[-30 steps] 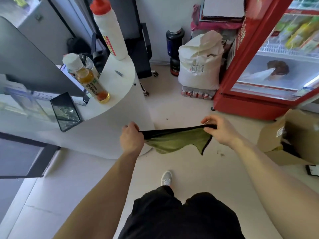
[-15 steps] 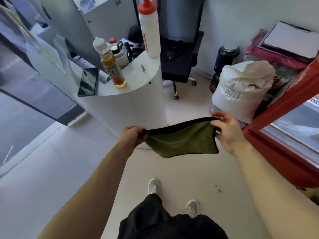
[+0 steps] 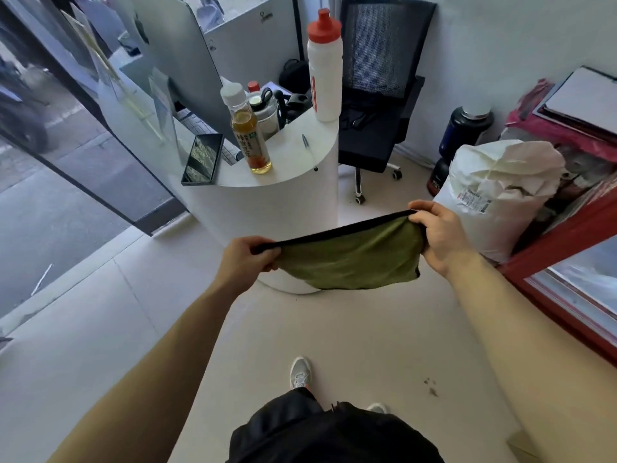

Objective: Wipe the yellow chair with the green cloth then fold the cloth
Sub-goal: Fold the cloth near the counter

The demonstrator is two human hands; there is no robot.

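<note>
You pinch the green cloth (image 3: pixel 350 259) at both top corners, left hand (image 3: pixel 245 259) and right hand (image 3: pixel 440 233), mid-frame.
Stretched taut in the air before the white counter (image 3: pixel 267 205), it hangs flat, ready for folding; no yellow chair shows.

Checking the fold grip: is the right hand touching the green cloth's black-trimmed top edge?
Touching. In the head view the right hand pinches the green cloth at its black edge, no gap visible.
</note>
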